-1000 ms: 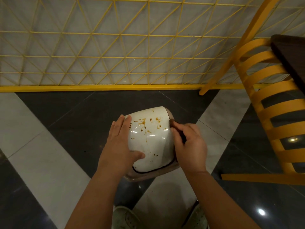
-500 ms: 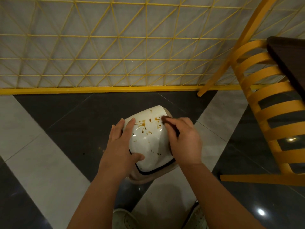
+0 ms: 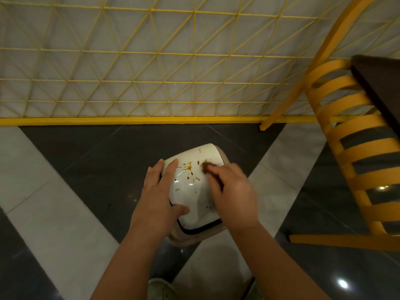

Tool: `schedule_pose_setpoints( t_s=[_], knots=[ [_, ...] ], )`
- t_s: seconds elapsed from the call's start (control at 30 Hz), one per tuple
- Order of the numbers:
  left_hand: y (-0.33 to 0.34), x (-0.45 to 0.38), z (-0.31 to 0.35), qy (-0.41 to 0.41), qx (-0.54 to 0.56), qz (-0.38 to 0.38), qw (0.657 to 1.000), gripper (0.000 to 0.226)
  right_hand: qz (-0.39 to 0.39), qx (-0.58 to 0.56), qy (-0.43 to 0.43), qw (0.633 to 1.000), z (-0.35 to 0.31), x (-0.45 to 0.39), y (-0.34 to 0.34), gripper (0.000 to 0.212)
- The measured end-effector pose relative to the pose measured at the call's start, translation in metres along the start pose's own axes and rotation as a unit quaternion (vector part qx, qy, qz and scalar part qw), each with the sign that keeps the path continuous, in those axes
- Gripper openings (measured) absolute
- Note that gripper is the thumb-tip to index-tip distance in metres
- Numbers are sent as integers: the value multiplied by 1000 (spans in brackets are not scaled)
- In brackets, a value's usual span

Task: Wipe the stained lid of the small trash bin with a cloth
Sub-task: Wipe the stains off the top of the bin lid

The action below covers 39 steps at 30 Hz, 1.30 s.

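A small beige trash bin point(image 3: 184, 238) stands on the floor with a glossy white lid point(image 3: 190, 191) spattered with brown stains. My left hand point(image 3: 159, 195) lies flat on the lid's left side, fingers spread, thumb across its near part. My right hand point(image 3: 232, 191) presses a dark brown cloth point(image 3: 206, 167) onto the lid's far right area, over some of the stains. Most of the cloth is hidden under the fingers, and the hand is motion-blurred.
A yellow slatted chair point(image 3: 355, 161) stands close on the right, its leg point(image 3: 342, 242) running along the floor. A yellow mesh fence point(image 3: 151, 83) with a yellow base rail closes off the far side. My shoes point(image 3: 161, 289) are just below the bin.
My right hand has slid the cloth from the lid's right edge onto its top, toward the stains. My left hand stays in place holding the lid.
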State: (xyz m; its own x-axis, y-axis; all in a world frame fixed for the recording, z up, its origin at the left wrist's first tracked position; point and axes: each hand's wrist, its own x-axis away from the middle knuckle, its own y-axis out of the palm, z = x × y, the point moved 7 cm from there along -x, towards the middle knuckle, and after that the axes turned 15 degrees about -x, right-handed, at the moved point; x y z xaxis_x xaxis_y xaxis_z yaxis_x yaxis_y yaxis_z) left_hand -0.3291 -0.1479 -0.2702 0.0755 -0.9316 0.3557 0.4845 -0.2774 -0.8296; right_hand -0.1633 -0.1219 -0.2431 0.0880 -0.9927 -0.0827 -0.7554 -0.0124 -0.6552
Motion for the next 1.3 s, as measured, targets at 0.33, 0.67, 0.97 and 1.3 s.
schedule_pose_setpoints(
  t_s=[0.33, 0.67, 0.97, 1.3],
  knots=[
    [1, 1, 5, -2, -7, -12, 1000, 110, 16, 47, 53, 997, 5, -28, -18, 28],
    [-1, 0, 6, 7, 7, -5, 1000, 108, -76, 29, 38, 996, 3, -5, -11, 29],
    [0, 0, 3, 0, 10, -2, 1000, 104, -116, 117, -84, 983, -43, -2, 29, 60],
    [3, 0, 1, -7, 13, -3, 1000, 108, -59, 65, 60, 994, -18, -32, 1, 35]
  ],
)
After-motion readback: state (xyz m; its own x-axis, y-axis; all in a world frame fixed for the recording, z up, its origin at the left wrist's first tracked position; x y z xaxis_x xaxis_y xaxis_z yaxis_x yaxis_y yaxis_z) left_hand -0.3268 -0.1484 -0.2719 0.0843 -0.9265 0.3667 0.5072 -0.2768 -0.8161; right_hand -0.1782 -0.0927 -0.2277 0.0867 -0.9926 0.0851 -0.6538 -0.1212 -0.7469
